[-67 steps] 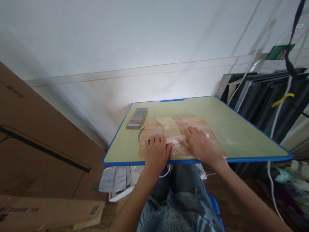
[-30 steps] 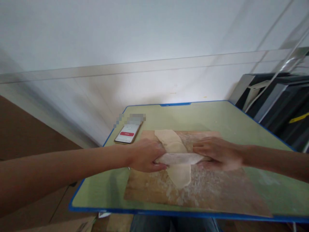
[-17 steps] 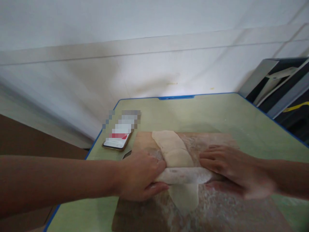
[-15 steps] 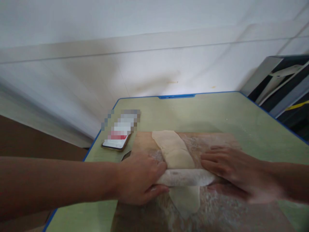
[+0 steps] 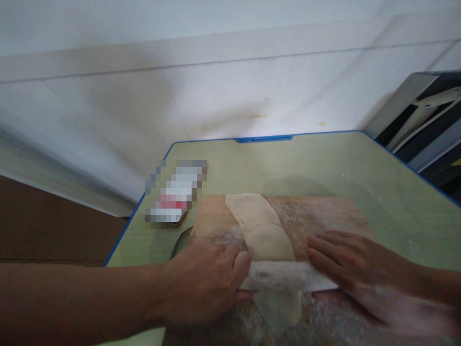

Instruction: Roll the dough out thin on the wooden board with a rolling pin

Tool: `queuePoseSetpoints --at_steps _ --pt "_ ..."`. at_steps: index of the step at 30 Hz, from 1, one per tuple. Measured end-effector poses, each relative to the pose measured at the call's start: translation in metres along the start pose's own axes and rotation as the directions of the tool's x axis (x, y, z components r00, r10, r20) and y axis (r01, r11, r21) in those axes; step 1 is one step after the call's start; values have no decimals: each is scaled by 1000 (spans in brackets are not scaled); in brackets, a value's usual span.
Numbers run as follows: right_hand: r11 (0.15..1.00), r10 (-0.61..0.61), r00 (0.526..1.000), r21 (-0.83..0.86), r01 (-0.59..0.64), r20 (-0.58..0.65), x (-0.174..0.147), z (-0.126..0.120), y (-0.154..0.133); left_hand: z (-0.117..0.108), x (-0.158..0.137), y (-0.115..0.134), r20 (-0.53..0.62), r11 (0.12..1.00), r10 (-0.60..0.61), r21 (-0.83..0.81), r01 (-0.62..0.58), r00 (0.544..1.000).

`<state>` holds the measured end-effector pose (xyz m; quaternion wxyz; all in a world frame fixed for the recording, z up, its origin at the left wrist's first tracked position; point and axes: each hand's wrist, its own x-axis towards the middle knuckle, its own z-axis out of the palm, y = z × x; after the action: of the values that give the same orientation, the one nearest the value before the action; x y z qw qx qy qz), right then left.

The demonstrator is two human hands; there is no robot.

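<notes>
Left hand (image 5: 211,281) and right hand (image 5: 355,269) clasp the rolling pin (image 5: 283,276); uneven pressure could tear the dough (image 5: 268,235) at its near end.

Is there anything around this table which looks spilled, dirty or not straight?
The dough strip runs slanted beneath the rolling pin, and white powder is scattered over the board. Brownish marks stand out against the white wall, like stains.

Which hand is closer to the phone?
Left. The left hand, on the rolling pin, is this side of the phone; the right hand is farther right, on the pin's other end.
</notes>
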<state>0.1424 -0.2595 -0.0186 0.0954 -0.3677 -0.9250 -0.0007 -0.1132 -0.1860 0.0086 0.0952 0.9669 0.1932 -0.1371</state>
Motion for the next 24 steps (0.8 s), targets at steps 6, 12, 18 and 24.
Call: queuePoseSetpoints --at_steps 6,12,18,24 --pt "988 -15 990 -154 -7 -143 -2 2 -4 6 -5 8 -70 975 70 215 -53 995" --pt "999 29 999 -43 -28 40 2 -3 -2 -5 -1 10 -1 985 -18 169 18 1000" --pt "997 55 966 35 -66 251 9 -14 4 -20 1 3 69 982 24 187 -37 997" --pt "997 7 905 71 -41 424 28 -25 14 -35 16 -12 115 955 142 245 -167 983"
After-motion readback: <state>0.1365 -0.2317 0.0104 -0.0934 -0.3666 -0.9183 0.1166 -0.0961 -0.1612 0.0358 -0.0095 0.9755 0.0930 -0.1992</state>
